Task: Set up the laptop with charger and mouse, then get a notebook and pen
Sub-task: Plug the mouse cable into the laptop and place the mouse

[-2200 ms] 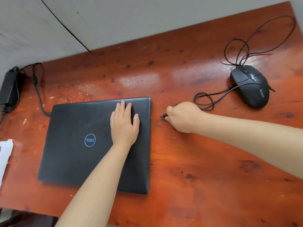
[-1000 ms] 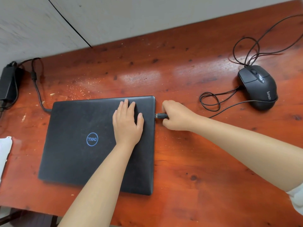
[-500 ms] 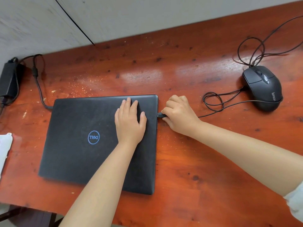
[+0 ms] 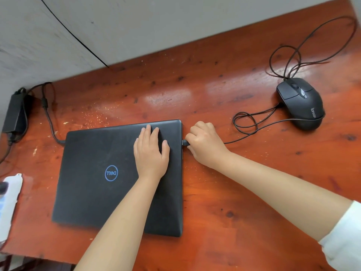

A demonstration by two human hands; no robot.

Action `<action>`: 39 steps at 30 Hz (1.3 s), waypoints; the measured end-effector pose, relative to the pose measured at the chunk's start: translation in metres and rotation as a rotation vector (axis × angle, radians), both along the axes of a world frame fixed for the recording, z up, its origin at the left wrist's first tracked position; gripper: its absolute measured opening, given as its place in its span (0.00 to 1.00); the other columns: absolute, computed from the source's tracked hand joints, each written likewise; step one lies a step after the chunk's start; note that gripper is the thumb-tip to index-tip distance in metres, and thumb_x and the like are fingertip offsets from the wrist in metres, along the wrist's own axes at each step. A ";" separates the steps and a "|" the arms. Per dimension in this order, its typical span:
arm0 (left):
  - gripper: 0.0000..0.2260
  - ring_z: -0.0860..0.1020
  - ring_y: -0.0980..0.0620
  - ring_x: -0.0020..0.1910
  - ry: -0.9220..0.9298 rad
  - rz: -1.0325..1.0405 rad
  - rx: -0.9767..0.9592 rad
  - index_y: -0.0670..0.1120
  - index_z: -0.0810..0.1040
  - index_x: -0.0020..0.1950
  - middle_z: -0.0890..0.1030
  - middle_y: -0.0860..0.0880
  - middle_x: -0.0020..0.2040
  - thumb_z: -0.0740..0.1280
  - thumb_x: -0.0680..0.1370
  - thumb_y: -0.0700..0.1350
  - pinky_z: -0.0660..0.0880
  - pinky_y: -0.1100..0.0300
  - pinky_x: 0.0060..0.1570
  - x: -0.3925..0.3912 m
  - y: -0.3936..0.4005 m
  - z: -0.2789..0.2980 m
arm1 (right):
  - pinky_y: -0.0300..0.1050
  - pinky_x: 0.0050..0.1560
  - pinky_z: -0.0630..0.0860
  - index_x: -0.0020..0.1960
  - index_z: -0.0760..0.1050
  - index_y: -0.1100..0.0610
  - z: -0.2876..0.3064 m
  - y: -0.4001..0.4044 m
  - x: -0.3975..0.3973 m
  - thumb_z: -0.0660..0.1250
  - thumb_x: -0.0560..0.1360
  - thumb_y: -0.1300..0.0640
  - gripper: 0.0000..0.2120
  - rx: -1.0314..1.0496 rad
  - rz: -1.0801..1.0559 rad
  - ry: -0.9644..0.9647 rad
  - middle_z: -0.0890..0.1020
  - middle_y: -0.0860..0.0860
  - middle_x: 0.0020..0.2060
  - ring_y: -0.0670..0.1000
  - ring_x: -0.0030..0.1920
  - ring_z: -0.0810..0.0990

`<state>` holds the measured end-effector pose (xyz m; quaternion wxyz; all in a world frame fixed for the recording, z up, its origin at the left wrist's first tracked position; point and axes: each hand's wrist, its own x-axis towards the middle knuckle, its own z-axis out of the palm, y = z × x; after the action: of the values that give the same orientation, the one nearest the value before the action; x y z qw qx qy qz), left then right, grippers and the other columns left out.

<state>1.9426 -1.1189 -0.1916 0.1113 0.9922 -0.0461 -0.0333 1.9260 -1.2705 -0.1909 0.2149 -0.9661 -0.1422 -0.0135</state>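
While your left hand (image 4: 151, 151) lies spread flat on the closed matte laptop (image 4: 119, 177), your right hand (image 4: 205, 143) pinches the small stiff plug (image 4: 185, 142) at its right edge, probably seated. Hold the plug's body, not its thin limp cable (image 4: 254, 128). Farther right, the smooth rounded mouse (image 4: 301, 104) rests on the glossy wooden desk (image 4: 234, 192).

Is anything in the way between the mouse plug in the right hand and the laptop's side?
Nothing visible. The right hand pinches the mouse plug right at the laptop edge; whether it is fully seated cannot be told.
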 end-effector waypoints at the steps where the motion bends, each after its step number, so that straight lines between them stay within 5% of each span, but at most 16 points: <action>1: 0.19 0.59 0.42 0.74 0.002 -0.003 0.008 0.38 0.67 0.69 0.64 0.39 0.73 0.61 0.79 0.40 0.55 0.47 0.73 0.000 0.000 0.000 | 0.52 0.49 0.71 0.45 0.78 0.65 0.000 -0.003 0.001 0.71 0.68 0.64 0.07 -0.080 0.035 0.042 0.81 0.60 0.43 0.60 0.49 0.76; 4: 0.18 0.60 0.40 0.73 0.007 -0.016 0.054 0.37 0.68 0.68 0.65 0.38 0.72 0.61 0.79 0.39 0.57 0.45 0.71 0.001 0.000 0.002 | 0.53 0.60 0.62 0.55 0.74 0.62 0.009 -0.035 -0.004 0.62 0.76 0.50 0.16 -0.142 0.001 0.123 0.78 0.58 0.53 0.58 0.58 0.71; 9: 0.14 0.70 0.38 0.65 0.048 -0.071 0.181 0.33 0.71 0.62 0.73 0.35 0.64 0.60 0.78 0.37 0.69 0.44 0.61 0.003 -0.009 0.009 | 0.53 0.60 0.64 0.54 0.75 0.64 0.026 -0.132 -0.005 0.64 0.74 0.53 0.15 -0.252 -0.435 0.098 0.77 0.62 0.55 0.60 0.59 0.71; 15: 0.18 0.61 0.40 0.73 0.037 -0.045 0.091 0.33 0.66 0.69 0.66 0.36 0.72 0.58 0.80 0.37 0.59 0.47 0.72 -0.005 -0.011 0.006 | 0.57 0.59 0.71 0.66 0.63 0.59 0.030 -0.169 0.000 0.70 0.70 0.49 0.30 -0.194 -0.717 0.514 0.69 0.64 0.63 0.64 0.63 0.68; 25: 0.18 0.60 0.44 0.73 0.082 -0.125 0.097 0.37 0.66 0.69 0.64 0.39 0.73 0.56 0.80 0.41 0.61 0.50 0.71 -0.013 -0.007 0.018 | 0.52 0.53 0.74 0.67 0.62 0.55 0.030 -0.087 -0.066 0.68 0.69 0.52 0.30 -0.053 -0.710 0.338 0.73 0.62 0.58 0.62 0.58 0.70; 30: 0.18 0.59 0.45 0.74 0.089 -0.203 0.015 0.38 0.66 0.69 0.63 0.41 0.74 0.59 0.80 0.41 0.60 0.51 0.71 -0.032 0.022 0.021 | 0.47 0.64 0.64 0.70 0.61 0.62 0.057 -0.071 -0.084 0.73 0.69 0.61 0.34 0.478 -0.840 -0.089 0.71 0.63 0.63 0.60 0.64 0.68; 34: 0.19 0.59 0.46 0.74 0.116 -0.275 -0.009 0.39 0.65 0.70 0.63 0.42 0.74 0.59 0.80 0.42 0.60 0.51 0.71 -0.043 0.051 0.029 | 0.49 0.67 0.65 0.71 0.59 0.61 0.107 -0.061 -0.086 0.72 0.68 0.59 0.36 0.627 -0.970 -0.432 0.68 0.63 0.65 0.58 0.66 0.67; 36: 0.18 0.62 0.47 0.73 0.122 -0.338 0.030 0.40 0.66 0.69 0.65 0.42 0.73 0.58 0.80 0.43 0.63 0.52 0.68 -0.050 0.064 0.035 | 0.41 0.61 0.64 0.71 0.61 0.58 0.123 -0.050 -0.095 0.72 0.68 0.56 0.35 0.529 -0.989 -0.431 0.70 0.62 0.62 0.56 0.63 0.70; 39: 0.15 0.67 0.46 0.67 0.164 -0.403 0.093 0.39 0.69 0.64 0.71 0.42 0.67 0.58 0.79 0.44 0.68 0.51 0.63 -0.062 0.075 0.043 | 0.43 0.57 0.66 0.69 0.66 0.55 0.117 -0.019 -0.117 0.73 0.67 0.55 0.33 0.295 -0.976 -0.136 0.74 0.63 0.57 0.58 0.59 0.72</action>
<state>1.8809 -1.0435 -0.1483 0.0597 0.9610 -0.2325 -0.1376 1.8085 -1.2892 -0.0735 0.3080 -0.8763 0.3151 -0.1948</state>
